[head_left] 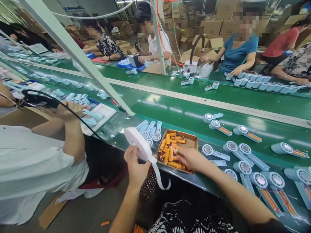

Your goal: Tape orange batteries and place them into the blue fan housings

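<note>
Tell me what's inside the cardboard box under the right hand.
Orange cylinders lie heaped in the cardboard box. The right hand and the upper cylinders hide what lies beneath.

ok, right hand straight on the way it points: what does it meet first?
The orange cylinders in the cardboard box; the right hand may already be touching some, depth is unclear there.

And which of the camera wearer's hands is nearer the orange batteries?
Right. The right hand reaches into the box, right at the orange batteries. The left hand is outside, to the box's left, holding a tape roll.
</note>
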Demonstrator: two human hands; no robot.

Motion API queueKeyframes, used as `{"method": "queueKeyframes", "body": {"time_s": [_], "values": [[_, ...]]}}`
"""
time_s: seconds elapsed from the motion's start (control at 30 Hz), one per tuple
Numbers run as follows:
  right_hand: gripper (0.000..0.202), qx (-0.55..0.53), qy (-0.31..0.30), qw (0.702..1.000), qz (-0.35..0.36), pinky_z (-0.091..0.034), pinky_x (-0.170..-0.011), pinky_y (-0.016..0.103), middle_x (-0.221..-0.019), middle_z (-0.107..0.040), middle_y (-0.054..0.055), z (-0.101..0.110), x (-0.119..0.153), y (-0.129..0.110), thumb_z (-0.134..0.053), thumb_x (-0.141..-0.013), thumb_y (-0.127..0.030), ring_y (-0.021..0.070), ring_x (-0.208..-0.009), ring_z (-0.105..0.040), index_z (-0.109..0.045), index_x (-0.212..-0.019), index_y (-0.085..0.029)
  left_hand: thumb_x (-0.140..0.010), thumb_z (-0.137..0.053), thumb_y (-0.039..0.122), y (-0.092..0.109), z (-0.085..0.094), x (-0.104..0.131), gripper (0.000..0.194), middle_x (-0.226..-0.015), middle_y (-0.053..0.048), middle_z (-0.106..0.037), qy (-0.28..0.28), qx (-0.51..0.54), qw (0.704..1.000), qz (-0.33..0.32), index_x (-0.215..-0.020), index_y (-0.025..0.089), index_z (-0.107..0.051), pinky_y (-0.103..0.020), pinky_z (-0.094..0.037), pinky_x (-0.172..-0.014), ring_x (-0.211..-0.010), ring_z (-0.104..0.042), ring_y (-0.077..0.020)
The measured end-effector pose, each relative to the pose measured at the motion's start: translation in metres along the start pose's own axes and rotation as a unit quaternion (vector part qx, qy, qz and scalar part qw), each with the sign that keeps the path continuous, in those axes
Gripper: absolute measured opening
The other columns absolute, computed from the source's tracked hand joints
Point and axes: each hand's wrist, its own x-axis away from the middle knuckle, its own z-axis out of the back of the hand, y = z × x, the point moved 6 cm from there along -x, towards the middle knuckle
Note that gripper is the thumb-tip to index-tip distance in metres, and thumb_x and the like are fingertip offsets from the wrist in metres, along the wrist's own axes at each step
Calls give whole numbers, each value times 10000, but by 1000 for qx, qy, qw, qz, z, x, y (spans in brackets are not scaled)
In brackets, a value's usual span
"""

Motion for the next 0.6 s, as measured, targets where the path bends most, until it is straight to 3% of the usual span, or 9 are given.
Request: {"method": "queueKeyframes", "body": {"time_s": [0.07, 0.2, 0.27, 0.37, 0.43, 0.5, 0.6], "values": [[267, 72, 55, 994, -62, -509, -870, 344, -1172, -757, 182, 13, -30, 17, -495, -1057, -190, 298, -1076, -705, -691, -1232, -146, -792, -834, 398, 13, -7, 4, 719, -1317, -122, -541, -8, -12, 999, -38, -1419, 269, -508, -573, -462, -1148, -1375, -475, -368], [291, 100, 58, 991, -71, -508, -963, 376, -1191, -743, 230, 14, -67, 33, -501, -967, -20, 314, -1113, -703, -710, -1153, -103, -776, -771, 268, 37, -22, 8, 640, -1285, -115, -566, -49, -15, 994, -98, -1366, 260, -522, -583, -460, -1137, -1348, -482, -375], [252, 98, 61, 991, -64, -519, -969, 388, -1152, -752, 227, 19, -64, 38, -538, -946, -27, 315, -1077, -714, -722, -1099, -106, -751, -737, 203, 40, -25, 10, 662, -1286, -118, -575, -67, -9, 992, -110, -1374, 255, -517, -578, -466, -1130, -1351, -472, -376], [244, 87, 79, 992, -51, -514, -1007, 405, -1151, -755, 191, 34, -35, 48, -572, -957, -101, 308, -1098, -699, -708, -1158, -129, -738, -725, 169, 37, -24, 17, 681, -1282, -121, -590, -79, -15, 990, -115, -1382, 252, -519, -572, -473, -1123, -1347, -473, -377], [303, -6, 142, 989, -44, -518, -1019, 407, -1206, -740, 151, 48, -8, 56, -553, -1001, -205, 282, -1114, -682, -657, -1282, -164, -740, -716, 149, 37, -23, 22, 687, -1275, -122, -601, -79, -23, 988, -127, -1391, 253, -520, -575, -472, -1120, -1340, -478, -379], [393, -205, 236, 949, -32, -554, -971, 406, -1248, -718, 129, 58, 21, 63, -549, -1023, -357, 264, -1092, -684, -589, -1380, -199, -732, -706, 117, 41, -25, 26, 704, -1264, -122, -611, -82, -28, 986, -144, -1397, 251, -520, -570, -479, -1107, -1328, -481, -379], [463, -472, 341, 813, -9, -597, -860, 374, -1226, -708, 100, 58, 56, 65, -707, -923, -534, 247, -1026, -703, -642, -1274, -240, -722, -722, 95, 54, -31, 29, 708, -1244, -129, -625, -94, -32, 979, -178, -1395, 225, -539, -542, -489, -1086, -1303, -484, -379]]}}
